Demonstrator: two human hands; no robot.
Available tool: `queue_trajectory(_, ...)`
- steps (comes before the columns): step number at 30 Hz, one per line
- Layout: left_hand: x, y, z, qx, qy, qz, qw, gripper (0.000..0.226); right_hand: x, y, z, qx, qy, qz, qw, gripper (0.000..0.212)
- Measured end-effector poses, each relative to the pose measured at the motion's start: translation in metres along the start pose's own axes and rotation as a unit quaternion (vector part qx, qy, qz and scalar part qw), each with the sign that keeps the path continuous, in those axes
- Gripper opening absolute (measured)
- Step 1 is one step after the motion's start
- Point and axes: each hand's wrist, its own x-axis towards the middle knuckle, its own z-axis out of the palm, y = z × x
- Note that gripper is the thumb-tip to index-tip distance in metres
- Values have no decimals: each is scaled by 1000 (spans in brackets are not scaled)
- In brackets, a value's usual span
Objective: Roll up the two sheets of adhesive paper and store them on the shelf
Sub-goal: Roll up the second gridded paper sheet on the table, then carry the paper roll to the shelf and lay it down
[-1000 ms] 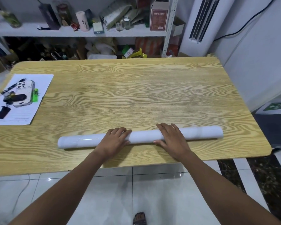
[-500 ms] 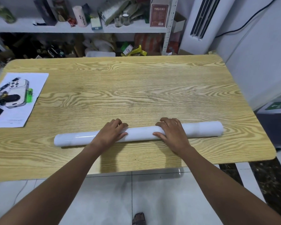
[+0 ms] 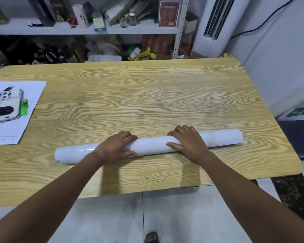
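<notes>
The white paper roll (image 3: 153, 143) lies along the worktop (image 3: 147, 95), close to its near edge. The left hand (image 3: 115, 146) and right hand (image 3: 189, 142) each wrap curled fingers (image 3: 126, 134) over it, thumbs on the near side, hiding those stretches. Whether it holds one sheet or two cannot be told. The shelf (image 3: 77, 30) beyond the far edge is blurred.

A wood-grain table (image 3: 147, 95) stands on pale floor tiles (image 3: 182, 216). Behind it are a cluttered white shelf (image 3: 112, 31) (two tiers show) and a standing air conditioner (image 3: 201, 41) by a pale wall (image 3: 279, 58).
</notes>
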Motion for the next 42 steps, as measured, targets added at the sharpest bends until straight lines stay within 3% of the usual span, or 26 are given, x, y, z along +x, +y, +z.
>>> queue_trajectory(13, 8, -2, -7, 16, -44, -27, 999, 103, 16, 8, -10, -9, -95, -14, 995, 80)
queue_trajectory(17, 9, -2, -10, 25, -70, -31, 997, 109, 18, 8, -11, 12, -106, -4, 994, 66)
queue_trajectory(21, 12, -1, -13, 22, -89, -46, 995, 113, 20, 11, -13, 23, -133, -8, 991, 65)
queue_trajectory(28, 14, 7, -27, -6, -116, -49, 992, 82, 23, 11, -25, 45, -188, 5, 981, 58)
queue_trajectory(31, 17, 10, -40, -13, -136, -53, 989, 86, 22, 8, -33, 50, -179, 12, 982, 56)
queue_trajectory(35, 21, 10, -62, -16, -136, -50, 989, 107, 22, 4, -52, 52, -149, 17, 987, 54)
queue_trajectory(42, 29, 32, -131, 51, -73, -38, 995, 80, 27, -9, -129, 17, -97, 16, 995, 49)
